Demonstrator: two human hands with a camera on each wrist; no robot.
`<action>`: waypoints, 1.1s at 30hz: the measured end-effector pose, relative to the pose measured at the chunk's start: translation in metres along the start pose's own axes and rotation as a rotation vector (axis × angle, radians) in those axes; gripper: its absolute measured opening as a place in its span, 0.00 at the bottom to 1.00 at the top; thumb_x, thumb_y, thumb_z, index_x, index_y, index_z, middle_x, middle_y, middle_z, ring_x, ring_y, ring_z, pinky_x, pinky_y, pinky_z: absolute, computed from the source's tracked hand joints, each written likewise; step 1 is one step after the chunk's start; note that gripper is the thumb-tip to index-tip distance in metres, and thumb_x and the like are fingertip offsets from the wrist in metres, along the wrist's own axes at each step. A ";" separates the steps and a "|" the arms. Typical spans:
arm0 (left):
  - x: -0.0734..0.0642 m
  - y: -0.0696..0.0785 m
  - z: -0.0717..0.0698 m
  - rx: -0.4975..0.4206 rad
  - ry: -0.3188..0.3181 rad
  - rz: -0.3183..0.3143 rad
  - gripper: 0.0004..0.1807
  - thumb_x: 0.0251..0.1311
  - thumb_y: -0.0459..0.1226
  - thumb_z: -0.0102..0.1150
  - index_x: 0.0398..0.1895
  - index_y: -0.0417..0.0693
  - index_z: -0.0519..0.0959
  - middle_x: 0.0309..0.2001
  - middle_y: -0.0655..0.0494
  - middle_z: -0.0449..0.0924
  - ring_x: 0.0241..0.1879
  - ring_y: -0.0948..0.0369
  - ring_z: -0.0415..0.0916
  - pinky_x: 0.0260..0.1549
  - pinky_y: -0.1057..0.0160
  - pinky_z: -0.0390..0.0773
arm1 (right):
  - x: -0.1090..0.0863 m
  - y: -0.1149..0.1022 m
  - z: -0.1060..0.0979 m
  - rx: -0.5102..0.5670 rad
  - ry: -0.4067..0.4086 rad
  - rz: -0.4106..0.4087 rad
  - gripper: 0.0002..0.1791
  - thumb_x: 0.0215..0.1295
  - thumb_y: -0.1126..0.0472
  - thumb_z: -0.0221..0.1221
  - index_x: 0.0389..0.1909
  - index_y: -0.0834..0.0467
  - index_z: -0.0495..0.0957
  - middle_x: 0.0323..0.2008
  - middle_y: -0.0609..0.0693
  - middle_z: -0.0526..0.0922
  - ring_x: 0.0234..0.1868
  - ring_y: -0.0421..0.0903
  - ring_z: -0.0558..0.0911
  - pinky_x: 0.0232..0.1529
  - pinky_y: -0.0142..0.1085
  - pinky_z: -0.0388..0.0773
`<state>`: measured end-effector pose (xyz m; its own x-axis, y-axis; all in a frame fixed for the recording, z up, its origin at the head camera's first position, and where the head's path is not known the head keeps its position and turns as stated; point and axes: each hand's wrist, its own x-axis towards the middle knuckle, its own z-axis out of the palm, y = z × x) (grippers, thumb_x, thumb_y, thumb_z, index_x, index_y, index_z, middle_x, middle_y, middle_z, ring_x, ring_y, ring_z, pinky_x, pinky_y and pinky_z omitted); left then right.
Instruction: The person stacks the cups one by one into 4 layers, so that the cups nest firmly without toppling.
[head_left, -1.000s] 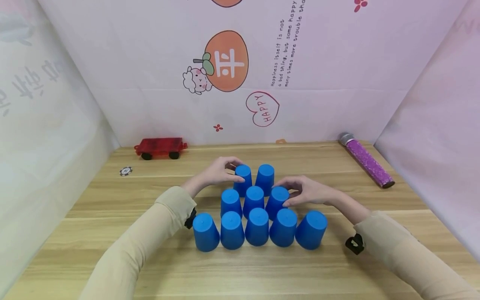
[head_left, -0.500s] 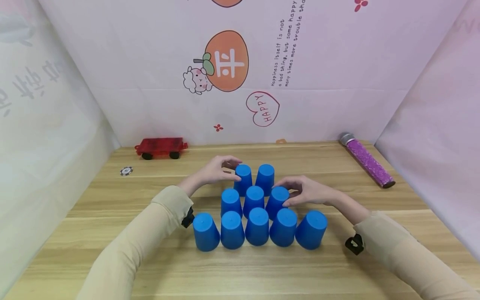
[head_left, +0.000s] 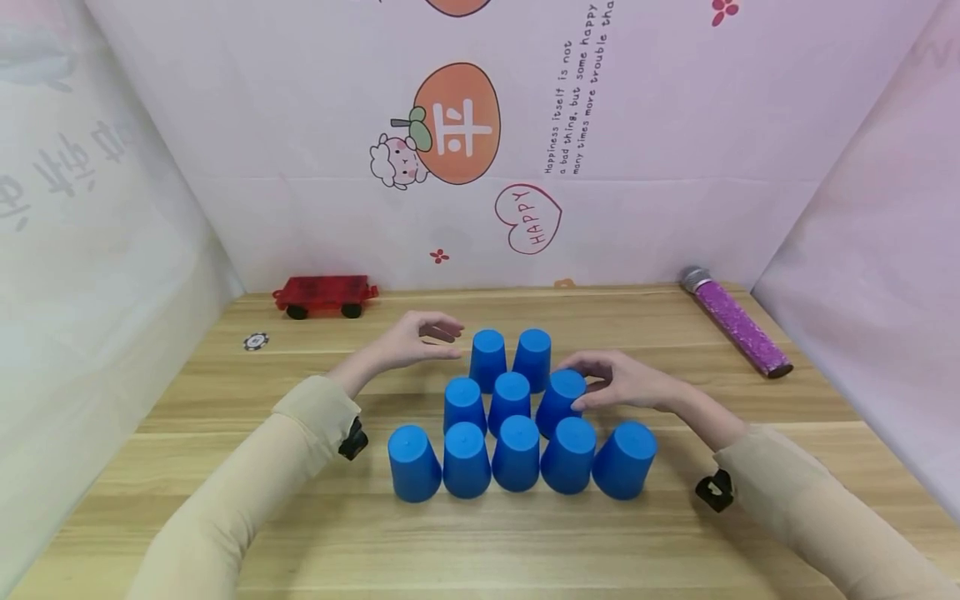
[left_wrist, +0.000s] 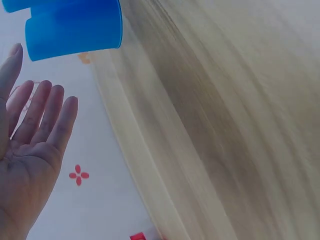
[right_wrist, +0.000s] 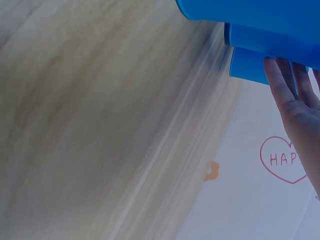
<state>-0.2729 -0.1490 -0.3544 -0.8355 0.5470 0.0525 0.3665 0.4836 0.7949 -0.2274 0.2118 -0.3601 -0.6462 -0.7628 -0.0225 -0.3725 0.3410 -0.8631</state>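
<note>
Wooden table [head_left: 480,550], grain running crosswise; its surface extends nearer than the cups and out past them on both sides. Near row: five upturned blue cups [head_left: 516,454], side by side. Middle row: three more; the right hand [head_left: 622,382] has thumb and fingers curled round the rightmost cup [head_left: 561,406] (looks slightly tilted). Back row: two, slightly apart, making ten cups. Left hand [head_left: 411,342] is spread, thumb off the fingers, holding nothing, a gap between it and the left back cup [head_left: 488,362]. Farther: one round chip [head_left: 256,342] and one red wheeled toy [head_left: 324,293] at left, one purple microphone [head_left: 738,325] at right, wood between these and the cups. Far table edge meets a printed white backdrop [head_left: 637,225]; two white side panels [head_left: 127,250] flank it.
</note>
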 end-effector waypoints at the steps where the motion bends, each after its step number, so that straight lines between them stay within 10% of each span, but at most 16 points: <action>1: -0.003 -0.001 -0.002 -0.013 0.003 0.000 0.27 0.56 0.43 0.65 0.58 0.46 0.73 0.57 0.45 0.76 0.56 0.51 0.76 0.50 0.55 0.79 | -0.001 0.000 -0.001 -0.002 0.008 0.007 0.24 0.62 0.61 0.60 0.59 0.56 0.70 0.55 0.55 0.77 0.54 0.40 0.78 0.55 0.37 0.78; 10: -0.038 -0.013 -0.012 -0.077 0.072 -0.005 0.25 0.56 0.45 0.64 0.57 0.48 0.75 0.56 0.47 0.78 0.55 0.53 0.77 0.52 0.56 0.79 | -0.013 0.002 -0.008 -0.061 0.131 0.068 0.23 0.62 0.60 0.60 0.58 0.54 0.70 0.54 0.53 0.78 0.53 0.38 0.77 0.55 0.34 0.76; 21: -0.074 -0.019 -0.017 -0.175 0.153 -0.017 0.26 0.59 0.44 0.61 0.59 0.45 0.72 0.56 0.42 0.76 0.55 0.54 0.77 0.50 0.64 0.79 | -0.027 0.009 -0.025 -0.140 0.277 0.163 0.26 0.62 0.58 0.60 0.61 0.60 0.68 0.56 0.60 0.77 0.60 0.60 0.73 0.58 0.57 0.71; 33: -0.094 -0.011 0.004 -0.260 0.138 0.005 0.24 0.59 0.39 0.61 0.59 0.43 0.72 0.57 0.37 0.75 0.57 0.48 0.75 0.49 0.67 0.79 | -0.029 0.020 -0.045 -0.201 0.359 0.197 0.26 0.63 0.56 0.60 0.61 0.60 0.69 0.55 0.58 0.77 0.57 0.53 0.74 0.53 0.34 0.75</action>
<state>-0.1969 -0.2028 -0.3705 -0.8884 0.4418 0.1243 0.2684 0.2805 0.9216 -0.2461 0.2650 -0.3542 -0.8944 -0.4461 0.0305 -0.3183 0.5872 -0.7442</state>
